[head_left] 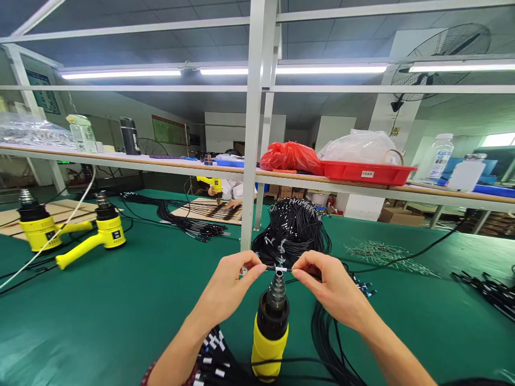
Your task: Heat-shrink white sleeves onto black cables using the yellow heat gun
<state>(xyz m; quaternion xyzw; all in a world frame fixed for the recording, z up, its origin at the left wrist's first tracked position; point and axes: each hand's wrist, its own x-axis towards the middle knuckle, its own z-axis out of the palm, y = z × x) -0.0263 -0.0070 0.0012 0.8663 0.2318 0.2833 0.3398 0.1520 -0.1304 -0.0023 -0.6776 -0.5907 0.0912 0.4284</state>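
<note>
My left hand (230,286) and my right hand (326,283) each pinch one end of a thin black cable with a white sleeve (280,268). The sleeve sits stretched between them, just above the metal nozzle of an upright yellow heat gun (271,328). Behind the hands lies a big bundle of black cables (293,228). More cables with white sleeves (213,356) lie under my left forearm, and black cables (326,338) trail beneath my right wrist.
A green table (120,311) carries two more yellow heat guns (102,230) at the left. A white frame post (253,134) rises just behind my hands. The shelf holds a red tray (368,172) and bottles. Another person's hands (225,199) work at a board across the table.
</note>
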